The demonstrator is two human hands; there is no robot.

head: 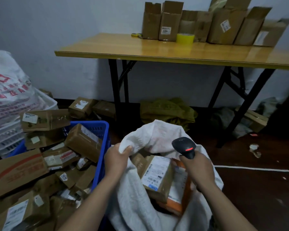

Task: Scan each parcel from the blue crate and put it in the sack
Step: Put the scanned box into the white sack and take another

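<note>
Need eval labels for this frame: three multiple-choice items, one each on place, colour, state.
1. Where is the yellow tape roll? A on the table; B under it; C on the wall.
2. What colour is the light on the scanner? A green; B red; C blue.
3. What is the left hand doing? A hanging open; B gripping the rim of the sack; C holding a parcel.
Key: 1A, it stands on the tabletop; 2B, a red bar glows on its head; 3B, the fingers curl round white cloth.

One scanner (pixel 183 146), one tape roll (pixel 185 38), one table (pixel 123 49).
</note>
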